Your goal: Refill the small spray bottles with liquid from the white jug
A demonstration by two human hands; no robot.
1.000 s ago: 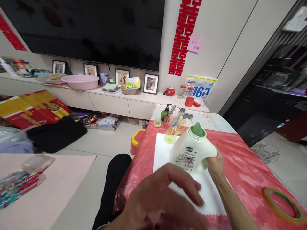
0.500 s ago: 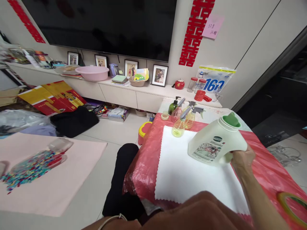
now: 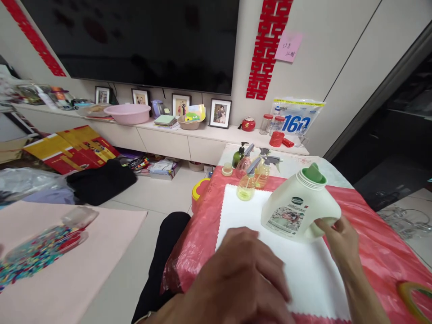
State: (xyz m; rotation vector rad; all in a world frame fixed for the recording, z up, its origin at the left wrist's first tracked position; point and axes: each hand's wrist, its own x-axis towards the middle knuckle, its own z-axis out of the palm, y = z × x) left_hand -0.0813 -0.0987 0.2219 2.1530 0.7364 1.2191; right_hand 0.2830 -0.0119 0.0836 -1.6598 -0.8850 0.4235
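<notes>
A pale green-white detergent jug (image 3: 286,211) stands without a cap on a white scalloped-edge cloth (image 3: 232,216), leaning slightly, its green spout (image 3: 314,173) showing. My right hand (image 3: 342,238) grips the jug's handle, fingers hooked through it. Close to the camera, my left hand (image 3: 241,274) hangs over the near part of the cloth, apart from the jug. Its fingers look bent but are blurred, and its palm side is hidden. Beyond the cloth's far left corner are a spray bottle with yellow liquid (image 3: 245,191), more spray bottles, a green pump bottle (image 3: 238,156) and a whitish cap (image 3: 227,169).
Red plastic film (image 3: 192,234) covers the table. A roll of tape (image 3: 416,297) lies at the right edge. At left, a pink sheet (image 3: 101,252) bears spilled colourful beads (image 3: 37,249). A yellow-topped stool (image 3: 200,189) and a low cabinet (image 3: 168,139) stand beyond.
My left hand has come up from the bottom edge over the cloth. My right hand still holds the jug handle, and the jug sits slightly lower and further left in view.
</notes>
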